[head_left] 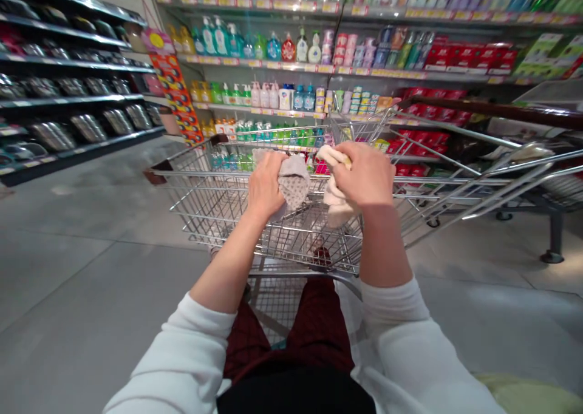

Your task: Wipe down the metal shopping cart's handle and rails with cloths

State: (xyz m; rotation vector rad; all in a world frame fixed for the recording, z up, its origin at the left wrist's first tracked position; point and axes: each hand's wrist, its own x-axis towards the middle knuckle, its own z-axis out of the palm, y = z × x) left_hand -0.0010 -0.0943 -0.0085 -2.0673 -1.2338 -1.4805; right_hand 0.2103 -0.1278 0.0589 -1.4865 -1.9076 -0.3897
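Observation:
My left hand [265,186] is closed around a light grey dotted cloth [296,186], bunched up with a fold sticking out past the fingers. In my right hand [367,174] a cream cloth [337,210] is gripped, its lower end hanging down below the fist. Both hands are raised side by side above a metal wire shopping cart [200,175], which stands sideways in front of me. The fingertips are partly hidden behind the cloths and the backs of the hands.
Shelves with several rows of pump bottles [221,37], tubs and red boxes [464,57] face me. On the left, dark shelves hold metal pots [88,127]. The cart's brown handle [496,111] is at the right, with another cart's wheel [552,257] beyond it.

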